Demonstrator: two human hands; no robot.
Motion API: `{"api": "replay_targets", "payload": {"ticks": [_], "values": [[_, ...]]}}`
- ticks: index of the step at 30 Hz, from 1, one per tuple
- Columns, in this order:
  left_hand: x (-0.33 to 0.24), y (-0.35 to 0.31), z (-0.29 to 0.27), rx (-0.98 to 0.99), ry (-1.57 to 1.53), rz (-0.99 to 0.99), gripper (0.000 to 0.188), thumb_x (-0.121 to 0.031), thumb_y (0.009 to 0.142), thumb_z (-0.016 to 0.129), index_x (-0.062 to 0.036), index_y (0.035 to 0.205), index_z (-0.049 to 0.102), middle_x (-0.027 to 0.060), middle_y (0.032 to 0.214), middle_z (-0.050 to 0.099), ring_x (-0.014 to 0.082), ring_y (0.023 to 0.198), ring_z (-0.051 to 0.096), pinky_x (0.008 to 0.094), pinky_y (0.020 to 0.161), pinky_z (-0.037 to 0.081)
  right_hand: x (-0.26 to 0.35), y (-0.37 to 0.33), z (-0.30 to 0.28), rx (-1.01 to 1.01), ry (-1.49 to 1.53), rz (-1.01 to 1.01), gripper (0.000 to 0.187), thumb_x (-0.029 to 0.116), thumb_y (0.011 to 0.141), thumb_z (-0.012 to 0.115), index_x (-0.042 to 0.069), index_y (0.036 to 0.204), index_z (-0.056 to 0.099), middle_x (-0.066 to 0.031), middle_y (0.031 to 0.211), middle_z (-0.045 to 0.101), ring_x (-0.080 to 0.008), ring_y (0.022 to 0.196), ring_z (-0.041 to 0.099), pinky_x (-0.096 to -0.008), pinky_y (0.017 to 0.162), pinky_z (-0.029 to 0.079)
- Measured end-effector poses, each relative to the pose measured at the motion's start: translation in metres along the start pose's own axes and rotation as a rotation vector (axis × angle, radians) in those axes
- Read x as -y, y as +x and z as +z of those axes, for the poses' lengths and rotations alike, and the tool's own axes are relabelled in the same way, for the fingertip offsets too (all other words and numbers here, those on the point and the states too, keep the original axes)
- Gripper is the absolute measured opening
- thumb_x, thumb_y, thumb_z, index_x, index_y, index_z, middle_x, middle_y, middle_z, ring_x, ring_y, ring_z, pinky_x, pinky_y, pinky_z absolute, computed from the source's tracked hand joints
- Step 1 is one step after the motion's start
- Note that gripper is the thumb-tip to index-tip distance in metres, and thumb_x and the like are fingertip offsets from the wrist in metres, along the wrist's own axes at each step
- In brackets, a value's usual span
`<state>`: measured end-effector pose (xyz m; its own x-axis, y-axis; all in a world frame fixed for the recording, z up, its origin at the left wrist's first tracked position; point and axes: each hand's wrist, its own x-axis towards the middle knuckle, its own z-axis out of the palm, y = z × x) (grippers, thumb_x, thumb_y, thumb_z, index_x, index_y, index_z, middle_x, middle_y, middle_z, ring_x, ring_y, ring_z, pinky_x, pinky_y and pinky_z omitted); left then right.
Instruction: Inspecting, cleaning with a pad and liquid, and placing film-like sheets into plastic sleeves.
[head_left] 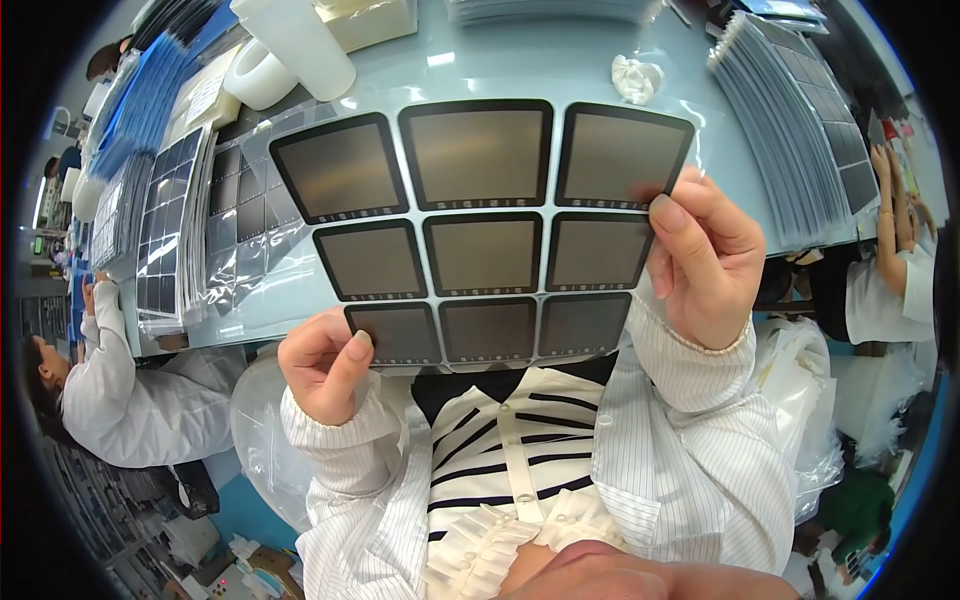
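Sheet (482,256): stretched between my hands, flat-looking, clear strips dividing nine panels, three by three.
Panels (475,155): smooth grey-brown, black-bordered; warm sheen across the top row.
Border marks (481,204): small pale row along lower borders; too small for me to read.
Left hand (325,365): pinches the near left corner.
Right hand (708,258): pinches the right edge, thumb uppermost.
Sheet stack (790,130): beyond my right grip.

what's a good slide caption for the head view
Left hand and right hand hold up a sheet of nine dark panels at a pale blue worktable with stacked sheets.
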<state>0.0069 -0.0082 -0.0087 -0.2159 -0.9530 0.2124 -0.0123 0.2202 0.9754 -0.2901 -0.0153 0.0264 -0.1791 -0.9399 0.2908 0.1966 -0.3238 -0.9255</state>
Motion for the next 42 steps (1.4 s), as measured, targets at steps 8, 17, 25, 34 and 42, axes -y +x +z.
{"api": "replay_targets", "payload": {"ticks": [8, 17, 25, 34, 42], "values": [[-0.012, 0.003, 0.021, 0.111, 0.080, 0.041, 0.011, -0.001, 0.075, 0.062, 0.0032, 0.067, 0.055, 0.0071, 0.058, 0.057, 0.0129, 0.049, 0.047, 0.0232, 0.050, 0.037, 0.000, -0.003, -0.015, -0.124, 0.013, 0.007, 0.010, -0.001, 0.082, 0.057, -0.008, 0.087, 0.062, -0.0093, 0.079, 0.058, -0.0031, 0.040, 0.040, -0.0161, 0.037, 0.025], [-0.010, 0.003, 0.025, 0.204, 0.115, 0.052, 0.008, 0.001, 0.072, 0.064, 0.0020, 0.068, 0.057, 0.0057, 0.055, 0.053, 0.0116, 0.045, 0.045, 0.0223, 0.046, 0.034, -0.010, -0.006, -0.035, -0.165, 0.071, 0.017, 0.014, -0.002, 0.082, 0.058, -0.005, 0.095, 0.063, -0.0099, 0.085, 0.059, -0.0032, 0.039, 0.037, -0.0158, 0.036, 0.024], [-0.011, 0.006, 0.031, 0.243, 0.131, 0.112, 0.006, -0.001, 0.075, 0.065, 0.0024, 0.077, 0.060, 0.0061, 0.061, 0.055, 0.0112, 0.047, 0.046, 0.0225, 0.047, 0.036, -0.008, 0.001, -0.037, -0.266, 0.120, -0.018, 0.018, 0.001, 0.085, 0.058, -0.003, 0.101, 0.063, -0.0088, 0.085, 0.064, -0.0013, 0.044, 0.038, -0.0138, 0.040, 0.026], [-0.011, 0.002, 0.028, 0.187, 0.183, 0.094, 0.010, -0.002, 0.078, 0.062, 0.0023, 0.071, 0.057, 0.0059, 0.060, 0.054, 0.0131, 0.048, 0.044, 0.0236, 0.047, 0.035, -0.001, 0.018, -0.038, -0.229, 0.084, -0.164, 0.021, 0.003, 0.086, 0.056, -0.002, 0.106, 0.062, -0.0074, 0.082, 0.064, -0.0020, 0.045, 0.039, -0.0141, 0.040, 0.025], [-0.010, 0.000, 0.016, 0.110, 0.168, 0.021, 0.013, -0.003, 0.078, 0.061, 0.0028, 0.068, 0.054, 0.0059, 0.058, 0.052, 0.0143, 0.049, 0.043, 0.0241, 0.048, 0.034, 0.002, 0.025, -0.022, -0.116, 0.082, -0.187, 0.021, 0.006, 0.086, 0.058, -0.002, 0.104, 0.062, -0.0067, 0.079, 0.065, -0.0031, 0.044, 0.038, -0.0153, 0.040, 0.025]]}}
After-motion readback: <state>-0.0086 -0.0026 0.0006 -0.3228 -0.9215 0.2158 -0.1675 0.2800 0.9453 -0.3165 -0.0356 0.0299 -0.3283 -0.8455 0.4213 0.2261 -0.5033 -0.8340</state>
